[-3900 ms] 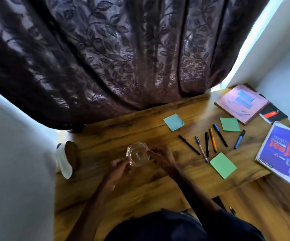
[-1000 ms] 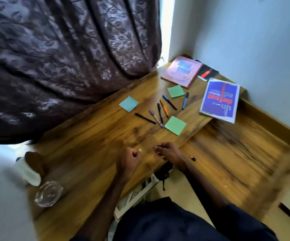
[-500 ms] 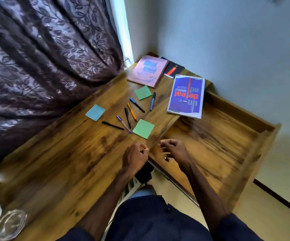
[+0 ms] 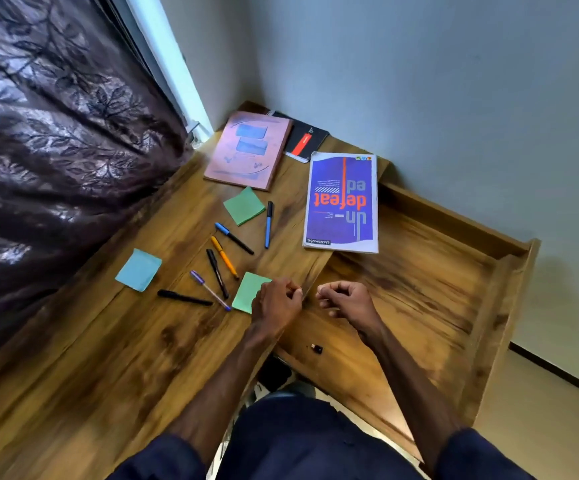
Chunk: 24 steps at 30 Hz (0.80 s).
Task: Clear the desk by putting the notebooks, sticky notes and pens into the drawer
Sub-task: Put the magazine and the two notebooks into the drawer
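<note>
On the wooden desk (image 4: 115, 348) lie a pink notebook (image 4: 246, 150), a black notebook (image 4: 307, 140) and a blue notebook (image 4: 341, 202) whose near edge overhangs the open drawer (image 4: 419, 292). Two green sticky pads (image 4: 244, 206) (image 4: 246, 292) and a blue sticky pad (image 4: 138, 270) lie among several pens (image 4: 224, 252). My left hand (image 4: 276, 303) is loosely curled, empty, over the near green pad's right edge. My right hand (image 4: 345, 301), also curled and empty, hovers over the drawer.
A dark patterned curtain (image 4: 56, 140) hangs along the desk's far left edge. A grey wall (image 4: 419, 81) stands behind the desk and drawer. A small dark object (image 4: 316, 348) lies in the drawer near its front left.
My view has swung right, away from the glass jar at the desk's left end. Both hands moved from the desk's front edge toward the near green pad and the drawer.
</note>
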### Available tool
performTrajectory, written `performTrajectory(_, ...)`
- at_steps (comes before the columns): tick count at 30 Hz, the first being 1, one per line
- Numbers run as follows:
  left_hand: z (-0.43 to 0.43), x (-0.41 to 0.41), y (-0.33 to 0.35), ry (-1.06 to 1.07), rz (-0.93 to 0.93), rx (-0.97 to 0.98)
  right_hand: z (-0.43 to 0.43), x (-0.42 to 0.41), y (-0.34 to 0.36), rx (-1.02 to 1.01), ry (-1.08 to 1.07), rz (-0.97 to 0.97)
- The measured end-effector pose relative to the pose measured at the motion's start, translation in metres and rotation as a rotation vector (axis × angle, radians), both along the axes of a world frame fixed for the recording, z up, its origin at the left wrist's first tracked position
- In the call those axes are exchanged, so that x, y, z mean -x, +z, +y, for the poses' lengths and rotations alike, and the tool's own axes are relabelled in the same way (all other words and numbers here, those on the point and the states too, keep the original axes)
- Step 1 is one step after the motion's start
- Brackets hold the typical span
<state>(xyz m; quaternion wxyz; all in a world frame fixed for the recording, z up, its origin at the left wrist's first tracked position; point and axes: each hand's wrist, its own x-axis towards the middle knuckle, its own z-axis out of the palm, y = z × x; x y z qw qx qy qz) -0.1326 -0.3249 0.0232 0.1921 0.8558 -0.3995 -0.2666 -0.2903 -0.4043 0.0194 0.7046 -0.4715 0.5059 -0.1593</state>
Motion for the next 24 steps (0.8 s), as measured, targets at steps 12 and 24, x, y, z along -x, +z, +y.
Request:
performTrajectory(12, -0.079, -0.047, -0.042, -0.006, 0.125, 0.072, -0.075, -0.042, -0.039, 0.202, -0.043, 0.236)
performTrajectory(24, -0.132, -0.065, -0.08, -0.352, 0.077, 0.089, -0.18, -0.051, -0.068, 0.265, -0.224, 0.73)
